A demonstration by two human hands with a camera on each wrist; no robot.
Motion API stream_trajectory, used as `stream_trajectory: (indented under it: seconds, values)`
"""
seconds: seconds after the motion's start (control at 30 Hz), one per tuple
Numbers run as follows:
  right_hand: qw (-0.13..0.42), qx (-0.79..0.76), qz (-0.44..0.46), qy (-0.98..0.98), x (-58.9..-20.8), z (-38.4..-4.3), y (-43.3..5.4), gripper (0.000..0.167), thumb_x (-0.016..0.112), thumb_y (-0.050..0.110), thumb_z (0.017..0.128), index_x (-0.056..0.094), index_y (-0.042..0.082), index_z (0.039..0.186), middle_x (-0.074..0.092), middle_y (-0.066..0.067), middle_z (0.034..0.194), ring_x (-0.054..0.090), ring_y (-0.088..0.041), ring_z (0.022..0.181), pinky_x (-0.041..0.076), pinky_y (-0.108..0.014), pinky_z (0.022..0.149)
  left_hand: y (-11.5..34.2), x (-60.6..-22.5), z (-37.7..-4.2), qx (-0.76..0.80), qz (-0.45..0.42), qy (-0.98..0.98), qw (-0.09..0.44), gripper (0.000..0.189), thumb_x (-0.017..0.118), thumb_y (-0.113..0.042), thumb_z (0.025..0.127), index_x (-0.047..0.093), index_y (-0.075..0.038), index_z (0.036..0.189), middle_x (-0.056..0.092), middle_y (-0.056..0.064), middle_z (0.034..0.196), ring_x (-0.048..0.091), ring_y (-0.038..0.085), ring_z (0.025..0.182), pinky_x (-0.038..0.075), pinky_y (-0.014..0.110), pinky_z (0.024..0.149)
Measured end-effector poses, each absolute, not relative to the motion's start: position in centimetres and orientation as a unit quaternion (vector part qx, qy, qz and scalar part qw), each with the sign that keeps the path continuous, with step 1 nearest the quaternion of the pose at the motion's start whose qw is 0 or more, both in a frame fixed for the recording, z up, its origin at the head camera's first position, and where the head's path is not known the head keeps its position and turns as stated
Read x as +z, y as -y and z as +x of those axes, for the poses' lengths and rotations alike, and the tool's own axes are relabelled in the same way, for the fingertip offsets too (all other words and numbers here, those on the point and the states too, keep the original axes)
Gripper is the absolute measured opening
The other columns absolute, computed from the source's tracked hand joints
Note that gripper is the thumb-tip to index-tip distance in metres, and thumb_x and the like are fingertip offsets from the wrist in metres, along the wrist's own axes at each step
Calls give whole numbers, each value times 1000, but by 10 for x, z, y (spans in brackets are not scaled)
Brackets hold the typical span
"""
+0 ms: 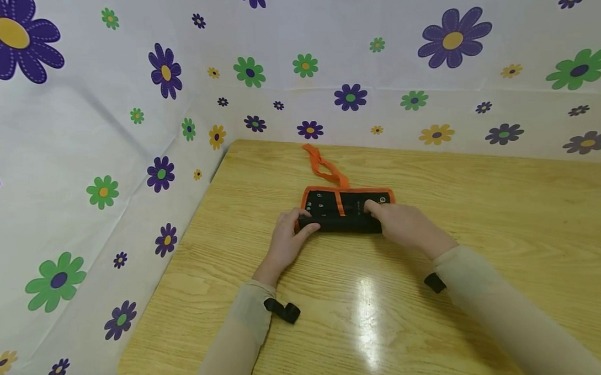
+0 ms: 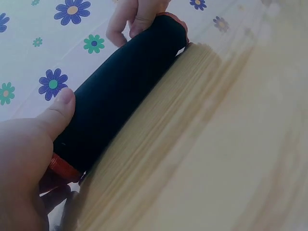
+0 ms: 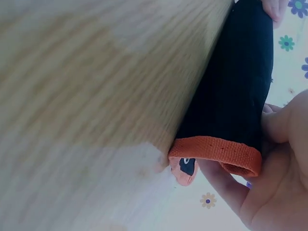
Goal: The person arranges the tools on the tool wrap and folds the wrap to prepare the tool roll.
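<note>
A black tool roll (image 1: 339, 225) with orange edging lies partly rolled up on the wooden table. Its near part forms a thick tube, while the flat far part shows white numbers and an orange band across it. At the tube's left end my left hand (image 1: 286, 240) grips it, thumb (image 2: 62, 108) pressed on the outer cloth. My right hand (image 1: 408, 226) holds the right end; in the right wrist view its fingers reach round the orange rim (image 3: 211, 148). Whatever lies inside the roll is hidden.
An orange tie strap (image 1: 324, 167) trails from the roll's far edge toward the back of the table (image 1: 505, 213). White flower-printed sheeting (image 1: 374, 19) stands behind the table and along its left side. Black straps (image 1: 283, 310) hang at both wrists.
</note>
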State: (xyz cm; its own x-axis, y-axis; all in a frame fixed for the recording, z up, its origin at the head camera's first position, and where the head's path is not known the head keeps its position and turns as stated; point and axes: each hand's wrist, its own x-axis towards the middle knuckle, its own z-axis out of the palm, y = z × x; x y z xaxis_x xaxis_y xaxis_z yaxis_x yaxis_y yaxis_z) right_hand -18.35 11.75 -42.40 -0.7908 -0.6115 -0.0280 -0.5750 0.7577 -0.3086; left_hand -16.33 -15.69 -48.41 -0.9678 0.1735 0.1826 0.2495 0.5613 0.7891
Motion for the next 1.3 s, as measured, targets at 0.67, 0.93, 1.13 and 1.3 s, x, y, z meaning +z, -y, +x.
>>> stream_trajectory:
  seconds: [0.67, 0.93, 1.13, 1.3]
  values:
    - [-74, -115, -400, -906, -428, -172, -116, 33, 72, 15, 86, 64, -5, 111, 64, -17, 102, 63, -28, 86, 55, -37, 70, 156, -482, -163, -492, -90, 865, 45, 42, 63, -42, 91, 52, -12, 117, 55, 7, 116, 50, 23, 104, 43, 42, 89]
    - [-82, -64, -392, -914, -426, -175, -113, 38, 68, 19, 90, 62, 2, 123, 64, -12, 94, 62, -24, 77, 52, -35, 59, 158, -486, -167, -474, -115, 864, 124, 33, 67, -30, 91, 61, -6, 112, 50, 7, 105, 42, 19, 84, 38, 31, 69]
    - [-44, -72, -377, -922, -424, -174, -113, 53, 73, 26, 84, 59, 2, 129, 63, -16, 111, 63, -30, 95, 55, -40, 74, 159, -485, -166, -432, -109, 884, 143, 39, 63, -32, 93, 66, -8, 123, 59, 8, 108, 51, 24, 92, 43, 39, 79]
    - [-42, -69, -375, -924, -425, -176, -112, 63, 80, 23, 77, 57, 0, 131, 56, -19, 114, 59, -32, 97, 53, -41, 79, 159, -485, -164, -407, -113, 900, 106, 65, 68, -41, 88, 49, -9, 141, 53, 12, 122, 47, 30, 113, 39, 48, 95]
